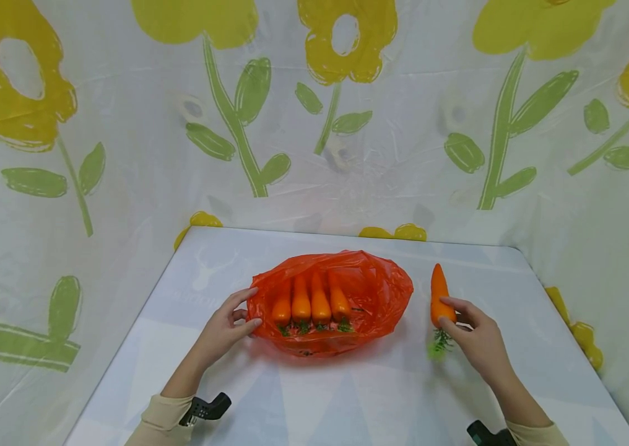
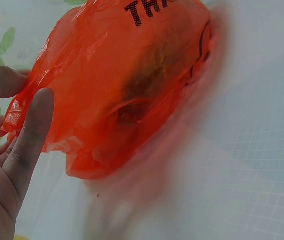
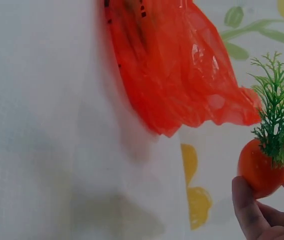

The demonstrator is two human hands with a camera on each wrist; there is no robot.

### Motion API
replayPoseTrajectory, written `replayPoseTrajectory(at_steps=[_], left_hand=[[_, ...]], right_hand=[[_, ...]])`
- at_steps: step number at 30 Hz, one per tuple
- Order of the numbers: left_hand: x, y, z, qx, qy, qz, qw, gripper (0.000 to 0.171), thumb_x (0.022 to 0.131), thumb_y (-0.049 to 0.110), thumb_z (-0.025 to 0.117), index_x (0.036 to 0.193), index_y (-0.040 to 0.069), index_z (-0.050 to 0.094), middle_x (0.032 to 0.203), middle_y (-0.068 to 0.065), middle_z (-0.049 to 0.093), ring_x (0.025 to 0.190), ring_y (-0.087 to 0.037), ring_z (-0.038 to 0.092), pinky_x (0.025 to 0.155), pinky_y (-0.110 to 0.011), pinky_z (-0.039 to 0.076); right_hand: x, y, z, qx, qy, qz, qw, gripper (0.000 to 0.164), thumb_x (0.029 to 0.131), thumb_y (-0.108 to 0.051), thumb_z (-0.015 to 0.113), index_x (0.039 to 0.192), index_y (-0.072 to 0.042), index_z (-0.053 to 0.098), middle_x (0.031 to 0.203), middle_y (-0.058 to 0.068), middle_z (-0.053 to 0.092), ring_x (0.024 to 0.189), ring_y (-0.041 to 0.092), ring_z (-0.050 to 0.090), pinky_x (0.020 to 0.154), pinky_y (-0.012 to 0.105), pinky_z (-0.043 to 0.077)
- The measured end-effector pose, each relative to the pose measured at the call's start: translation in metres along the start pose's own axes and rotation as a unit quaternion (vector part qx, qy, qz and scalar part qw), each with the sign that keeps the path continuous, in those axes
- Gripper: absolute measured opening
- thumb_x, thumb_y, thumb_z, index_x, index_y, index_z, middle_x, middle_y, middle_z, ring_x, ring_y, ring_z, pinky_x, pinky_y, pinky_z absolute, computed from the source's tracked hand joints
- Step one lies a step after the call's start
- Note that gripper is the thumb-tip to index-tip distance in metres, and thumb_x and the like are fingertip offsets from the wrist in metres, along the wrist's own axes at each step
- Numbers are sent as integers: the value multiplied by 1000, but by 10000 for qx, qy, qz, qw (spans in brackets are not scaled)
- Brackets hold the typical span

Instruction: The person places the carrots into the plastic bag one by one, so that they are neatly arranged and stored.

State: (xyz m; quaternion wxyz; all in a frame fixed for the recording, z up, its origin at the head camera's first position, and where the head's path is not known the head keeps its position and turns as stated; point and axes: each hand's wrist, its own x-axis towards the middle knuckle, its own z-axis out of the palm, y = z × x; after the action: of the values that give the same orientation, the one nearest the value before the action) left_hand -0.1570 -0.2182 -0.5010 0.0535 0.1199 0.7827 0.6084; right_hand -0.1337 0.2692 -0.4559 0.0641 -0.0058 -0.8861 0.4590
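A red plastic bag [image 1: 384, 291] lies on the table with its mouth spread wide. Several orange carrots [image 1: 321, 306] rest side by side inside it, green tops toward the person. At the bag's left edge my left hand [image 1: 222, 331] pinches the thin plastic between thumb and fingers; the left wrist view shows the bag's side [image 2: 96, 75] with dark print. To the right of the bag, my right hand [image 1: 478, 341] holds another carrot [image 1: 439, 288] by its thick end, tip pointing away. Its leafy green top [image 3: 277, 110] shows clearly in the right wrist view.
The white table [image 1: 337, 409] has a pale printed pattern. Behind and beside it hangs a light cloth [image 1: 392, 179] with yellow flowers and green leaves. A black device [image 1: 211, 407] is worn on the left wrist, and another [image 1: 487, 433] on the right.
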Motion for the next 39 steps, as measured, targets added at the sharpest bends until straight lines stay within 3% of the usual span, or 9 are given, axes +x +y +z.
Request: replayPoseTrajectory(at_steps=[21,28,39], left_hand=[[-1,-1,-1,110,-27,31,9999,67,96,17,73,154,10,40,157,-16,33,98,-19,64,77,-30,61],[0,0,-1,101,-10,22,9999,67,95,16,74,154,9,41,157,-17,33,99,-22,64,77,-29,60],[0,3,0,71,-10,4,10000,67,95,16,73,153,9,42,156,-17,34,98,-21,64,77,-29,60]], right_hand=[[-4,-22,-2,357,23,-255,9990,42,101,-22,67,138,-3,61,134,18,59,98,-6,56,80,10,52],[-5,-26,-1,409,-23,-515,9978,40,101,-21,67,136,-3,62,132,17,59,99,-3,57,80,11,53],[-7,-35,3,682,-114,-882,9937,36,99,-15,69,132,-3,64,120,2,63,97,6,60,80,17,56]])
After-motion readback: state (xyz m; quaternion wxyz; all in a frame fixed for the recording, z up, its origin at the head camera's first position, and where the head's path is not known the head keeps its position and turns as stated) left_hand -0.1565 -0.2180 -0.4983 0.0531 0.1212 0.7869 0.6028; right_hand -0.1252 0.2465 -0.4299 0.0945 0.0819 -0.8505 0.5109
